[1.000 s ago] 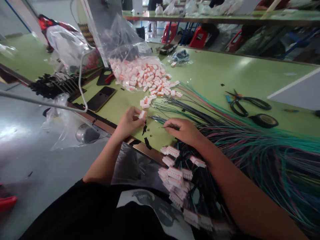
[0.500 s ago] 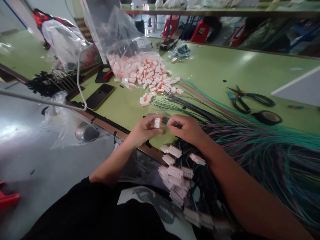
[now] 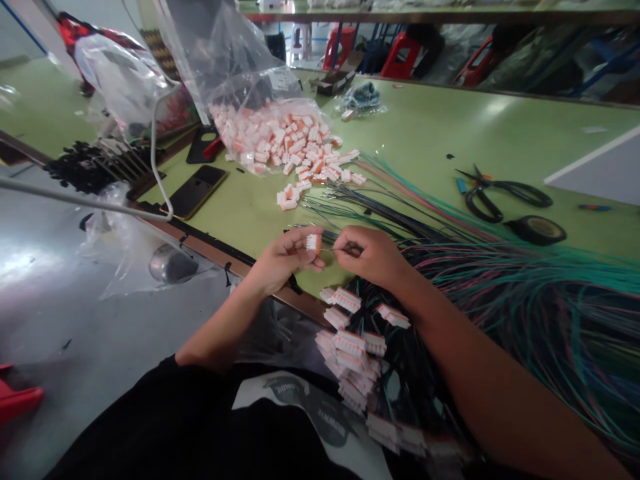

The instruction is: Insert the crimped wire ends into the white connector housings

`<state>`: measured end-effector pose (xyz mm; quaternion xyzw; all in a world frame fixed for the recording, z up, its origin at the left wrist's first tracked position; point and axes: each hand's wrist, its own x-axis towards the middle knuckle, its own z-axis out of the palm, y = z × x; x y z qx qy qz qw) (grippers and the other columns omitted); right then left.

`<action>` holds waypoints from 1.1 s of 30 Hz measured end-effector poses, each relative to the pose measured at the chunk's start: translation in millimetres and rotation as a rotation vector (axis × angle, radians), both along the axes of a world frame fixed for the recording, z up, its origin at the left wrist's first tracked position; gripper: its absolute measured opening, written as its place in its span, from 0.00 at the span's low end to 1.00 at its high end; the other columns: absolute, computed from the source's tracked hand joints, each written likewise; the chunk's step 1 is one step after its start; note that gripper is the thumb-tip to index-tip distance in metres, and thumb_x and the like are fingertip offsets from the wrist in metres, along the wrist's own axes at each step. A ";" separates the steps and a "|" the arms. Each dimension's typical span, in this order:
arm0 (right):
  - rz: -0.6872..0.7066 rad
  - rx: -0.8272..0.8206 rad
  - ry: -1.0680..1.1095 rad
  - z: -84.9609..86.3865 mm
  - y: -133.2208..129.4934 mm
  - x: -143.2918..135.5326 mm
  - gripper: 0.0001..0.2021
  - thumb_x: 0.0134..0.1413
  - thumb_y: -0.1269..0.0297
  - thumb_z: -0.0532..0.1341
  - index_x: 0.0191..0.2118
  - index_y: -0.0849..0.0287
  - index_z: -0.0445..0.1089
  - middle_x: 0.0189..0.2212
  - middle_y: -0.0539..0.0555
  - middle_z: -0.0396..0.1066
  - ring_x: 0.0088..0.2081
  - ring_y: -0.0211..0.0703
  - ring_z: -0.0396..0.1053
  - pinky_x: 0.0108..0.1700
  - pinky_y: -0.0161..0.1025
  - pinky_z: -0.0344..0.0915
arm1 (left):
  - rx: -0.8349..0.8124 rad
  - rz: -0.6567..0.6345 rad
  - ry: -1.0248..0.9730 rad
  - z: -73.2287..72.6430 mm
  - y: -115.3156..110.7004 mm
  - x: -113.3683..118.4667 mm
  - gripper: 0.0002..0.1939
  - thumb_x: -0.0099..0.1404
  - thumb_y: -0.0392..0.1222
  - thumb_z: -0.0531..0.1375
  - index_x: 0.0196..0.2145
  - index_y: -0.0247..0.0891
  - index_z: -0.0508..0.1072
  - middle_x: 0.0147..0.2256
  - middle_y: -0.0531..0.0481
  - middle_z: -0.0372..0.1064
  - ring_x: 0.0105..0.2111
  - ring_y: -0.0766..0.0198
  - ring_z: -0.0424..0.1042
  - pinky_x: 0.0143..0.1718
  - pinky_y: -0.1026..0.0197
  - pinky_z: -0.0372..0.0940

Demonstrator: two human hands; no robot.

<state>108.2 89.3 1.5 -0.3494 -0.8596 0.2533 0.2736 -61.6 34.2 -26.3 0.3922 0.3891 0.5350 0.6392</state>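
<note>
A flat green table stretched beneath the left hand and right hand, long teal, pink and black wires fanned rightward of both. The left pinched a small white-and-orange plastic connector block; the right pinched a fine, pale-tipped wire pointed at it. This seemed an insertion step, calling for careful alignment. One second earlier, the hands were farther apart.

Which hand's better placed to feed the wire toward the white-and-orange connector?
Right, I'd say: the right hand pinches the thin wire, which points toward the connector. The left hand is taken up holding that connector.
</note>
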 end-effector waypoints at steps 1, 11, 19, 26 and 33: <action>0.007 0.016 -0.003 -0.4 0.3 -0.1 0.02 0.38 0.70 0.53 0.20 0.57 0.59 0.16 0.45 0.58 0.20 0.31 0.53 0.26 0.32 0.52 | 0.010 -0.002 -0.014 -0.5 0.1 -0.1 0.18 0.52 0.33 0.64 0.42 0.36 0.71 0.28 0.53 0.70 0.25 0.70 0.72 0.31 0.66 0.69; 0.059 0.124 -0.059 -3.5 0.1 -0.2 0.02 0.39 0.71 0.54 0.21 0.58 0.61 0.17 0.46 0.60 0.20 0.32 0.54 0.26 0.32 0.52 | 0.027 -0.053 0.068 -5.7 3.7 1.6 0.21 0.50 0.38 0.67 0.43 0.32 0.72 0.24 0.54 0.69 0.23 0.70 0.71 0.27 0.66 0.67; 0.084 0.136 -0.233 -8.3 -3.2 -4.5 0.06 0.44 0.70 0.55 0.21 0.60 0.67 0.21 0.51 0.68 0.25 0.35 0.61 0.29 0.33 0.53 | -0.025 -0.125 0.155 3.4 3.2 3.0 0.21 0.47 0.42 0.69 0.38 0.27 0.73 0.20 0.54 0.68 0.20 0.71 0.68 0.25 0.66 0.66; 0.045 -0.204 -0.135 10.4 11.8 14.4 0.10 0.48 0.61 0.57 0.32 0.58 0.74 0.29 0.51 0.74 0.31 0.38 0.69 0.34 0.34 0.60 | -0.002 -0.182 0.170 2.1 -2.0 0.5 0.20 0.50 0.40 0.67 0.40 0.30 0.71 0.21 0.55 0.68 0.19 0.71 0.68 0.23 0.67 0.65; -0.375 0.079 -0.663 9.8 29.4 27.4 0.11 0.50 0.66 0.55 0.34 0.58 0.75 0.31 0.55 0.75 0.34 0.46 0.70 0.33 0.38 0.58 | 0.067 -0.211 0.267 -1.9 -6.1 -0.5 0.17 0.52 0.36 0.64 0.42 0.33 0.70 0.21 0.57 0.67 0.21 0.70 0.69 0.26 0.66 0.65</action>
